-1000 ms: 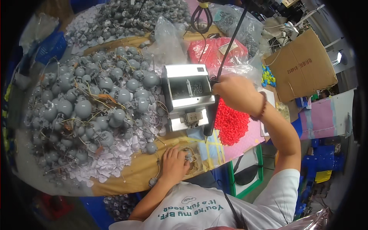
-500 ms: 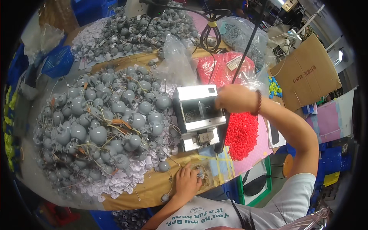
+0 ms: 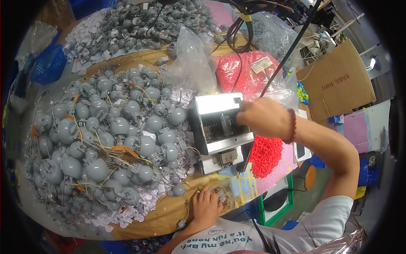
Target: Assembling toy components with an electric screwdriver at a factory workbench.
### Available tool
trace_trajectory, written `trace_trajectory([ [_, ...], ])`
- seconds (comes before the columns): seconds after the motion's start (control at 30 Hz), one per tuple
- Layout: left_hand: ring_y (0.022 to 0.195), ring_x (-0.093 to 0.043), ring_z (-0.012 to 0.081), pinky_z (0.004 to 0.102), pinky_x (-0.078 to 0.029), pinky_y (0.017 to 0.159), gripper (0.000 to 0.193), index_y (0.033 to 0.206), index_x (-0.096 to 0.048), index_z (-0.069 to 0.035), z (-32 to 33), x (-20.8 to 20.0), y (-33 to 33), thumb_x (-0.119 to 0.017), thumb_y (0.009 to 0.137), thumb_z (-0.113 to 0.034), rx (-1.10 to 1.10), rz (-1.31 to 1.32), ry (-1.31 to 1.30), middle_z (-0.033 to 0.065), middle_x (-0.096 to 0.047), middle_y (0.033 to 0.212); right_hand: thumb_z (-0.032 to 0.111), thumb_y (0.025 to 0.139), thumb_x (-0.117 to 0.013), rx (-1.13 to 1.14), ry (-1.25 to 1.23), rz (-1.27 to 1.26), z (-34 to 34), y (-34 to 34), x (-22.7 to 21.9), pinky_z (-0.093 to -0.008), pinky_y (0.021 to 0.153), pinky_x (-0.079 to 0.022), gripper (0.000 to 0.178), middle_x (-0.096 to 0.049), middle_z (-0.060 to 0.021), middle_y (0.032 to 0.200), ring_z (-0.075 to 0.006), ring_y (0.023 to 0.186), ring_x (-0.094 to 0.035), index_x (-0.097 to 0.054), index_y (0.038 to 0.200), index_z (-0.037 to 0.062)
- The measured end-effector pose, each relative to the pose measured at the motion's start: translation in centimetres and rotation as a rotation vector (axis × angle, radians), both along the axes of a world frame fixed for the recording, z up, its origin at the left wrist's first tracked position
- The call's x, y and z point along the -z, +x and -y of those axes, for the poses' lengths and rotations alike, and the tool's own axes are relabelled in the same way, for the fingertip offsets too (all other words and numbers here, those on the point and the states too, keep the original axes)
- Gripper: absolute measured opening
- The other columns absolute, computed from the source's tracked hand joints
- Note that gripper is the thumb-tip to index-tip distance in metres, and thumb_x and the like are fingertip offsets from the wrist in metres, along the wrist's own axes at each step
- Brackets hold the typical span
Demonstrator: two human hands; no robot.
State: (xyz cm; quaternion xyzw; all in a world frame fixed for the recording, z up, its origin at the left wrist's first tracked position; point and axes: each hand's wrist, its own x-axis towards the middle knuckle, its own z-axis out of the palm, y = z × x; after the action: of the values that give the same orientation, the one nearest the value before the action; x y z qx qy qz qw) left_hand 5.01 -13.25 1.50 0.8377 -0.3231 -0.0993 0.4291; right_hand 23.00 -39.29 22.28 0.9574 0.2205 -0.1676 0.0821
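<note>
My right hand (image 3: 263, 118) is over the right side of a silver metal box machine (image 3: 215, 127) and grips a black power screwdriver (image 3: 244, 160) that points down beside the machine. The tool's black cable (image 3: 292, 46) runs up and away. My left hand (image 3: 206, 206) rests at the near edge of the tan table (image 3: 156, 216), its fingers closed on a small grey wired part (image 3: 220, 197). A big heap of grey round parts with wires (image 3: 105, 139) fills the table to the left of the machine.
A pile of small red pieces (image 3: 265, 155) lies right of the machine, with a red bag (image 3: 249, 74) behind it. More grey parts (image 3: 139, 25) lie at the back. A cardboard box (image 3: 336, 82) stands right, a blue basket (image 3: 48, 63) left, clear plastic bags (image 3: 190, 63) at centre.
My right hand with the screwdriver has shifted slightly left, onto the machine's right edge. My left hand stays at the near table edge. The view has tilted a little.
</note>
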Motion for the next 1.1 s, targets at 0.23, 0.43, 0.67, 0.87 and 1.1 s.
trace_trajectory([
  [0.23,0.126,-0.052,0.0357,0.052,-0.04,0.102,0.034,0.104,-0.063,-0.007,-0.1,-0.3,0.1,-0.076,0.073,-0.013,0.018,0.017,0.009,0.0174,-0.057,0.113,0.009,0.08,-0.064,0.051,0.026,0.103,0.0,-2.7,2.4,-0.0459,0.063,-0.056,0.007,-0.061,-0.0168,0.092,-0.0352,0.07,-0.068,-0.066,0.086,0.0042],
  [0.43,0.126,-0.051,0.0368,0.0499,-0.039,0.103,0.037,0.107,-0.063,-0.005,-0.3,-0.7,0.2,-0.076,0.074,-0.013,0.012,-0.001,0.02,0.0191,-0.057,0.12,0.011,0.08,-0.066,0.105,0.042,-0.382,0.2,2.3,-1.8,-0.0435,0.068,-0.054,0.011,-0.067,-0.016,0.07,-0.032,0.071,-0.067,-0.074,0.08,0.0033],
  [0.67,0.123,-0.053,0.0392,0.0485,-0.041,0.102,0.039,0.109,-0.063,-0.006,-0.3,-0.7,0.0,-0.077,0.075,-0.015,0.016,-0.001,0.04,0.0218,-0.055,0.132,0.008,0.082,-0.062,-0.038,-0.077,0.205,-0.5,-4.2,2.2,-0.0444,0.064,-0.057,0.008,-0.066,-0.0153,0.094,-0.0349,0.072,-0.069,-0.068,0.084,0.0031],
  [0.87,0.125,-0.052,0.0381,0.0492,-0.041,0.102,0.038,0.11,-0.062,-0.007,-0.3,-0.9,-0.2,-0.077,0.076,-0.016,0.012,-0.003,0.061,0.0205,-0.056,0.13,0.007,0.083,-0.062,0.182,0.193,0.261,1.5,-9.4,-2.5,-0.0444,0.073,-0.056,0.014,-0.064,-0.016,0.098,-0.0381,0.086,-0.067,-0.07,0.094,0.0056],
  [1.1,0.121,-0.054,0.0405,0.0492,-0.043,0.1,0.04,0.112,-0.061,-0.006,-0.1,-0.3,-0.3,-0.077,0.076,-0.015,0.023,0.033,0.078,0.0222,-0.055,0.133,0.004,0.091,-0.065,0.568,0.768,0.619,8.0,-21.9,4.6,-0.0352,0.067,-0.053,0.014,-0.063,-0.0138,0.096,-0.0289,0.076,-0.065,-0.067,0.105,0.0042],
])
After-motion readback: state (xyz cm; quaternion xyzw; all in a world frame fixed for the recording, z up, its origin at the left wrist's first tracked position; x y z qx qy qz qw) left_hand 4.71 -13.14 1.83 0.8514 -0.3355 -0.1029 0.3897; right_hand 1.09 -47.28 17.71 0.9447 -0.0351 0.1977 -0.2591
